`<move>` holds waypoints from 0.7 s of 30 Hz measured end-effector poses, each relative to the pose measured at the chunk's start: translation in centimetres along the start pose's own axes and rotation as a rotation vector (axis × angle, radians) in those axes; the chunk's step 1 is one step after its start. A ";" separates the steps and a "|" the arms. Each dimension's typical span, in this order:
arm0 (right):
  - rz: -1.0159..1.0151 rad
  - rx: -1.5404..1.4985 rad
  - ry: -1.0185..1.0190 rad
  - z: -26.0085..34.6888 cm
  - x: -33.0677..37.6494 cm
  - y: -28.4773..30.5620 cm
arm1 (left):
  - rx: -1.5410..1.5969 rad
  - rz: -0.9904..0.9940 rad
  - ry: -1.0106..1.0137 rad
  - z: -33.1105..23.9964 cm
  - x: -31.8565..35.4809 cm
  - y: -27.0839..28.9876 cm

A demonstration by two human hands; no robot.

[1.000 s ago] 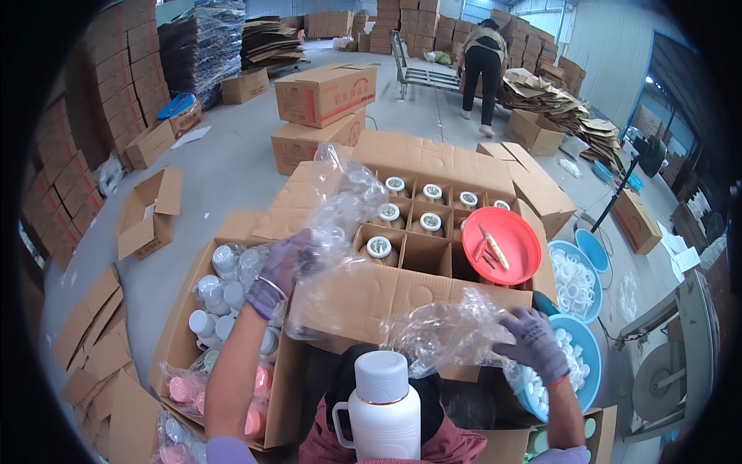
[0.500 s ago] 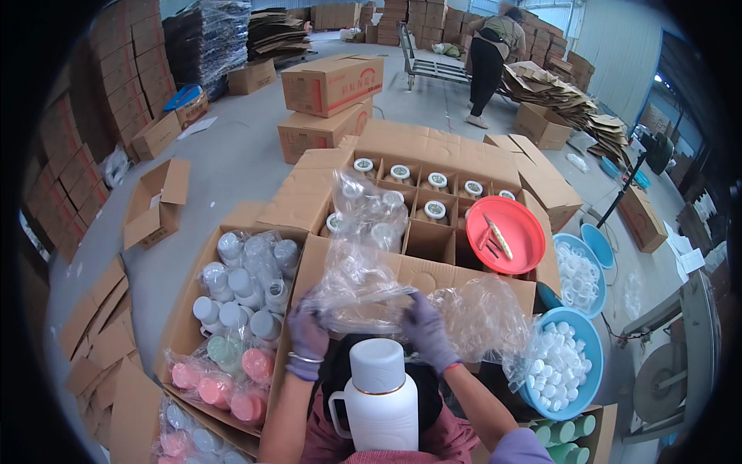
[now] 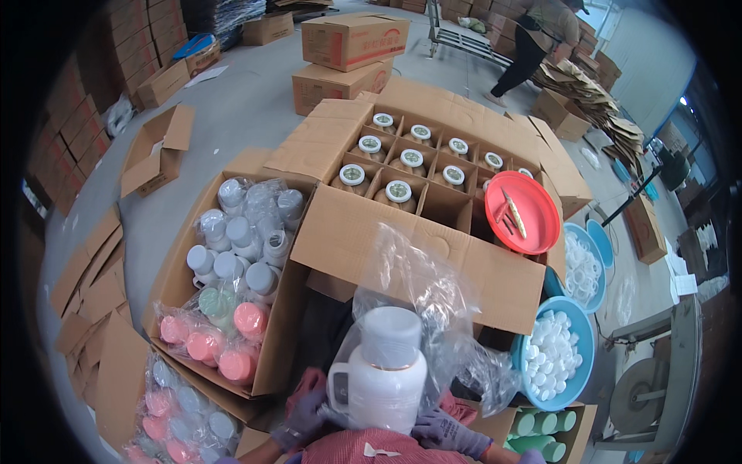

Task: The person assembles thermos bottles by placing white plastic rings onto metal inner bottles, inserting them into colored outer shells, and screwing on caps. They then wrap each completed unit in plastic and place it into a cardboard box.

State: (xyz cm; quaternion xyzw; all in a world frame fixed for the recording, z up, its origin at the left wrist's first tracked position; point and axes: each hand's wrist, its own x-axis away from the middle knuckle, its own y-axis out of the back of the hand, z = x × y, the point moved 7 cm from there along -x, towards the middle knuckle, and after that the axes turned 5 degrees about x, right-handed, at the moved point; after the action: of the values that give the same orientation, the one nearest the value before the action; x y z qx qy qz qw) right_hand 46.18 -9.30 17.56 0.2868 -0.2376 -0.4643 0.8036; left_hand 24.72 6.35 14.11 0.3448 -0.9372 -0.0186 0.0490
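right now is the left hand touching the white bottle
Touching: the head view shows the left hand with gloved fingers against the white bottle, low on its handle side.

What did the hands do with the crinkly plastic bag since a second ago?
Both hands came down from over the boxes: left hand and right hand now sit low beside the white bottle, pulling the clear bag around it. The divided box of capped bottles and red tray look unchanged.
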 end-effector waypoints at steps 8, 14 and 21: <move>0.352 0.043 -0.196 -0.4 -2.2 -1.2 | 0.047 0.056 0.071 -7.0 -6.1 2.6; 0.264 0.275 -0.116 0.9 -4.7 -0.7 | 0.241 0.050 0.244 1.5 3.6 7.4; -0.187 -0.018 -0.015 3.8 -13.3 4.7 | 1.027 -0.417 0.541 6.6 9.2 5.8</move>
State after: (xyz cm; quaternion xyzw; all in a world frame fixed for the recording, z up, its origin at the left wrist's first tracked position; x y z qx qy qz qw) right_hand 40.56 3.41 21.96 0.2970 -0.2118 -0.5415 0.7574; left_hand 13.31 4.78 8.65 0.4930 -0.6937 0.5139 0.1079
